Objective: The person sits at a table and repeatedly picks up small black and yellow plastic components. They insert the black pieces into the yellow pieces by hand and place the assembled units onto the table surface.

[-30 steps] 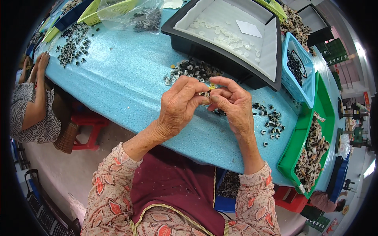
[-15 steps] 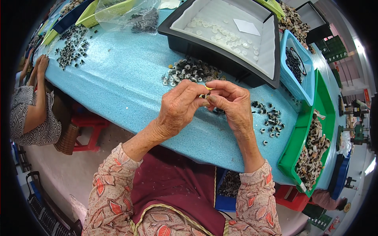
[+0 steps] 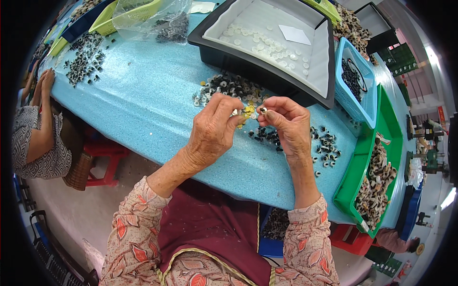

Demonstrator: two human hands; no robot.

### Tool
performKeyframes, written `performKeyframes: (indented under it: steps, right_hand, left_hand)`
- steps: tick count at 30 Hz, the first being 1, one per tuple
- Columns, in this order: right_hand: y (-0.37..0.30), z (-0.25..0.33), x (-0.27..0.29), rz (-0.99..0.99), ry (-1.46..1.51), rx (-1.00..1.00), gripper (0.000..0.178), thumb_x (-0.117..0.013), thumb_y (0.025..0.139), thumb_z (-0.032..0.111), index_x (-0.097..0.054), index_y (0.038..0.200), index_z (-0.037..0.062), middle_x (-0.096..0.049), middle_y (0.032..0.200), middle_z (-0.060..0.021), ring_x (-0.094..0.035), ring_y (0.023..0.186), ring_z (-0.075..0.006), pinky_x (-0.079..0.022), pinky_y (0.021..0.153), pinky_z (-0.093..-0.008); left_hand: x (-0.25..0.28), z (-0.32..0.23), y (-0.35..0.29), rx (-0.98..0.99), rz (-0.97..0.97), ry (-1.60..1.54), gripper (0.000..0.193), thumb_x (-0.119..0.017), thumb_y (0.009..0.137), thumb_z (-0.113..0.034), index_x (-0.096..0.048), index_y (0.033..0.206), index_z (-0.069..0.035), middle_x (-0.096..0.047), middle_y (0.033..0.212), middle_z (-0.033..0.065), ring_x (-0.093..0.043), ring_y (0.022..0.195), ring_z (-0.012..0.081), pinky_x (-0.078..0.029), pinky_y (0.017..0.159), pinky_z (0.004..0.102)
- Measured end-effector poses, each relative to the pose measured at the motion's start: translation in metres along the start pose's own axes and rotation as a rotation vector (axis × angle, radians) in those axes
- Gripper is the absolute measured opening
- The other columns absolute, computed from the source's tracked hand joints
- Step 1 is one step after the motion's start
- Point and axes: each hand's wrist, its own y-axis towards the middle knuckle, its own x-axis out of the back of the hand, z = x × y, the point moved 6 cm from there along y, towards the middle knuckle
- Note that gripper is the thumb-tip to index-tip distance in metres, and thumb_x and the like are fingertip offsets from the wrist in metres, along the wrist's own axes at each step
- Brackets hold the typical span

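My right hand (image 3: pixel 290 125) pinches a small black-and-white piece (image 3: pixel 262 110) between thumb and forefinger. Across a small gap, my left hand (image 3: pixel 213 125) has thumb and fingertips closed around a small pale disc (image 3: pixel 235 112), mostly covered by the fingers. Between the hands, several flat yellow discs (image 3: pixel 249 109) lie on the blue table (image 3: pixel 157 112). Just beyond my fingers spreads a heap of small black and white parts (image 3: pixel 226 85). More black-and-white pieces (image 3: pixel 328 143) are scattered beside my right wrist.
A black tray lined with white (image 3: pixel 315 86) holds pale discs and a paper slip. To the right stand a light-blue basket (image 3: pixel 355 102) and a green bin (image 3: pixel 343 195) of mottled pieces. Another loose pile (image 3: pixel 86 64) lies far left, near another person's hands (image 3: pixel 46 81).
My hands have drawn apart from where they met at the fingertips. The black-and-white piece now shows in my right hand, and the yellow discs between the hands have come into sight.
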Motion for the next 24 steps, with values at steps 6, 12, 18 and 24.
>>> performKeyframes:
  steps: [6,12,18,24]
  right_hand:
    - [-0.002,-0.004,-0.006,0.038,0.076,-0.053,0.027,-0.071,0.078,0.001,-0.062,0.103,-0.005,-0.069,0.086,-0.0141,-0.069,0.073,-0.0184,-0.058,0.064,-0.0268]
    - [-0.002,-0.006,-0.009,0.062,0.052,-0.076,0.03,-0.074,0.077,0.002,-0.061,0.104,-0.005,-0.069,0.086,-0.014,-0.069,0.072,-0.0179,-0.057,0.062,-0.0257]
    - [-0.004,-0.006,-0.016,0.086,-0.006,-0.112,0.032,-0.075,0.076,0.003,-0.06,0.103,-0.0054,-0.069,0.082,-0.0131,-0.067,0.068,-0.0161,-0.055,0.059,-0.0239]
    - [-0.004,-0.008,-0.02,0.094,-0.042,-0.128,0.029,-0.074,0.077,0.003,-0.061,0.101,-0.0048,-0.069,0.08,-0.0119,-0.067,0.067,-0.0151,-0.055,0.058,-0.0233]
  left_hand:
    - [0.006,-0.001,0.003,-0.023,-0.029,0.145,0.028,-0.069,0.074,0.003,-0.058,0.099,-0.003,-0.059,0.091,0.01,-0.06,0.074,0.0232,-0.05,0.065,0.0328]
    - [0.01,-0.007,0.002,-0.128,-0.069,-0.005,0.028,-0.073,0.071,0.001,-0.063,0.097,-0.004,-0.062,0.087,0.0089,-0.06,0.077,0.0242,-0.049,0.067,0.0339]
    - [0.007,-0.013,0.002,-0.181,-0.063,-0.006,0.021,-0.075,0.068,-0.001,-0.067,0.087,-0.004,-0.062,0.082,0.0062,-0.058,0.074,0.0212,-0.047,0.065,0.0317]
    - [0.007,-0.01,-0.001,-0.196,-0.052,-0.012,0.019,-0.075,0.067,0.0,-0.067,0.083,-0.004,-0.061,0.078,0.0051,-0.057,0.072,0.0199,-0.047,0.063,0.0309]
